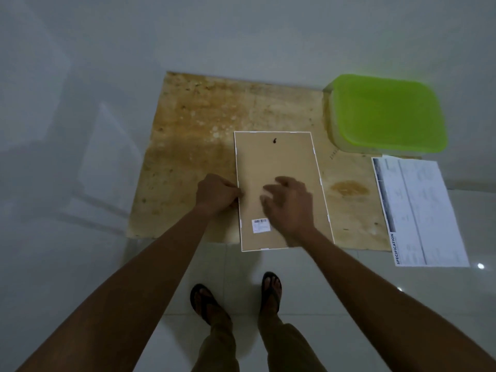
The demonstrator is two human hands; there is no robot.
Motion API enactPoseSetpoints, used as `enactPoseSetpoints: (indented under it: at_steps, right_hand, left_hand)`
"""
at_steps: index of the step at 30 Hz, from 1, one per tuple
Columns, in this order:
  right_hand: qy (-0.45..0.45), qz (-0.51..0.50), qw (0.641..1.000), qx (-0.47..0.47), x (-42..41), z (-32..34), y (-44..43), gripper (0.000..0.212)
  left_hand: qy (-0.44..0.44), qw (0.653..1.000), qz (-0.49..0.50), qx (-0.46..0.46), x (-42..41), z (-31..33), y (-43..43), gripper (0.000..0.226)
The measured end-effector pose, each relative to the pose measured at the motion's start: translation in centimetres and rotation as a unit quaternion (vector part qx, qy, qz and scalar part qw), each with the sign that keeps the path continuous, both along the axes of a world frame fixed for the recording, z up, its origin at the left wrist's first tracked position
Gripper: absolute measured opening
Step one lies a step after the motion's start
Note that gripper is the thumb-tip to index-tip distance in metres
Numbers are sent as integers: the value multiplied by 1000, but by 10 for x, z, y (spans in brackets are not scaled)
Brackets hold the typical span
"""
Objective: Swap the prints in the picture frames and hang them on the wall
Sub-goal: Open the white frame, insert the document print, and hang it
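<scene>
Brown-backed, white-edged frame (279, 162); lime-green container lid (386, 114).

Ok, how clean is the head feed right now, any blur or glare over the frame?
Head view: dim, flat light; the right hand is motion-blurred over the picture frame, whose back faces up; the left hand at its edge is sharper; the green lid blooms oversaturated; small glare spots on the floor tiles; barcode label text unreadable.

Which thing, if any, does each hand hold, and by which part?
The left hand grips the picture frame at its left edge. The right hand holds nothing; its spread fingers are over the frame's back.
</scene>
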State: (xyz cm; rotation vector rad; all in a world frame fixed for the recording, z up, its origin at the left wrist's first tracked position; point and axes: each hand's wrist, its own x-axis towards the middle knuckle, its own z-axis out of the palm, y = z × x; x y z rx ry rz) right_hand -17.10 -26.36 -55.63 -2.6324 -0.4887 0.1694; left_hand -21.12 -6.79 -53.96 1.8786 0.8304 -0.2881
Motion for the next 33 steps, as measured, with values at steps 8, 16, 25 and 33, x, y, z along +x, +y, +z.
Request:
enactPoseSetpoints:
  at_steps: [8, 16, 25, 33]
  right_hand:
    - [-14, -75, 993, 90, 116, -12, 13, 26]
    - [16, 64, 994, 90, 174, -10, 18, 17]
    - [27, 123, 989, 82, 193, -9, 15, 13]
    - [31, 34, 991, 122, 181, -18, 19, 8]
  left_hand:
    - [-75, 992, 38, 91, 62, -13, 12, 39]
    - [-73, 992, 69, 79, 85, -22, 21, 40]
    - [-72, 992, 64, 81, 87, -26, 24, 45]
    - [-70, 994, 73, 50, 86, -27, 25, 53]
